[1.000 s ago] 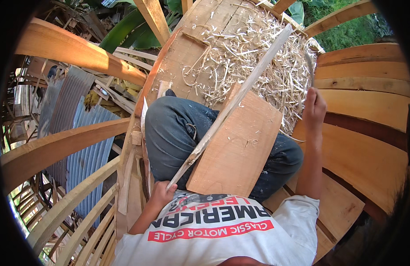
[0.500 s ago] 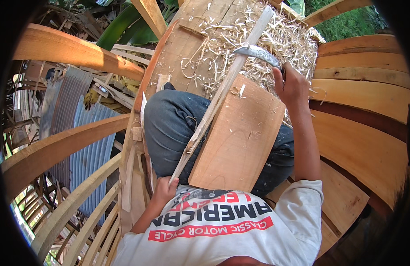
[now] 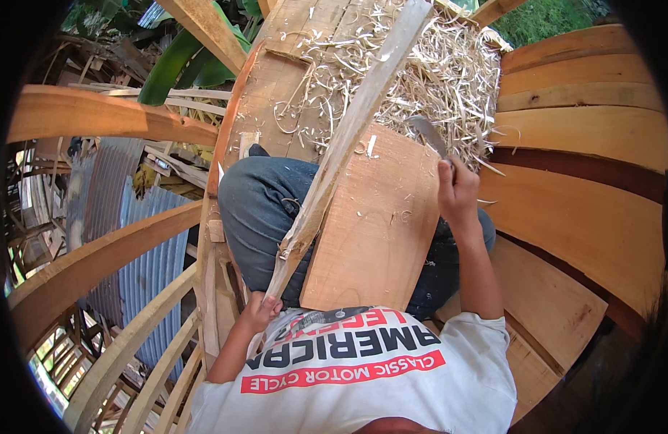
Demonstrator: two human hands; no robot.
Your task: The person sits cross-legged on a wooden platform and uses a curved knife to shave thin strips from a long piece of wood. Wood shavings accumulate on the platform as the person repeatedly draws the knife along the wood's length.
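My left hand [image 3: 259, 312] is closed round the near end of a long, rough wooden strip [image 3: 327, 177]. The strip slants away over my left thigh and past the left edge of a flat board, its far end high above the shavings. In my right hand [image 3: 460, 189] is a knife with a curved blade [image 3: 426, 132]; its handle is mostly covered by my fingers. The blade is apart from the strip, over the board's far right corner. The smooth reddish board [image 3: 374, 224] lies across my lap, a few loose shavings on it.
Curly wood shavings [image 3: 450, 87] pile up beyond my knees on a plank floor [image 3: 276, 79]. Planked sides [image 3: 580, 137] rise on the right, curved ribs [image 3: 103, 249] on the left. Corrugated metal sheets [image 3: 150, 253] and scrap wood lie outside the ribs.
My right hand has brought the knife off the strip, toward me and slightly left. The strip now looks broader and turned, with its far end raised; my left hand keeps its hold.
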